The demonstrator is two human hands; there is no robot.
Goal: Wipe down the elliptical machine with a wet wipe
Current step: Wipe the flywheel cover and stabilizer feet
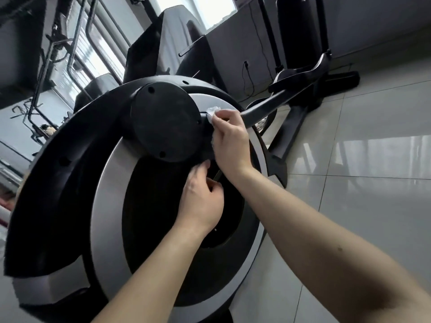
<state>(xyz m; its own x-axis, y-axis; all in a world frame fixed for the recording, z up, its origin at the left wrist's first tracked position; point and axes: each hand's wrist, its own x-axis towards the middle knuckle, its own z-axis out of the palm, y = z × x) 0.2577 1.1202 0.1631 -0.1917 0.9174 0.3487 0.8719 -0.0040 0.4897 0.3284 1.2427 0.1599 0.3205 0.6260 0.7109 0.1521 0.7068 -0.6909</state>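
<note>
The elliptical machine's round flywheel housing [109, 197] fills the left and middle of the view, black with a silver ring and a black hub cap [163, 122]. My right hand [229, 138] pinches a crumpled white wet wipe [213, 112] and presses it against the crank arm [263, 108] where it meets the hub. My left hand [201, 201] rests on the black inner disc below the hub, its fingers loosely curled; whether they hold anything is hidden.
Glossy grey floor tiles [373, 159] spread to the right. The machine's base bar and pedal arm [310, 89] lie beyond the hub. A black punching bag stand [300, 31] and cables stand at the wall. Other gym frames [58, 54] are at the left.
</note>
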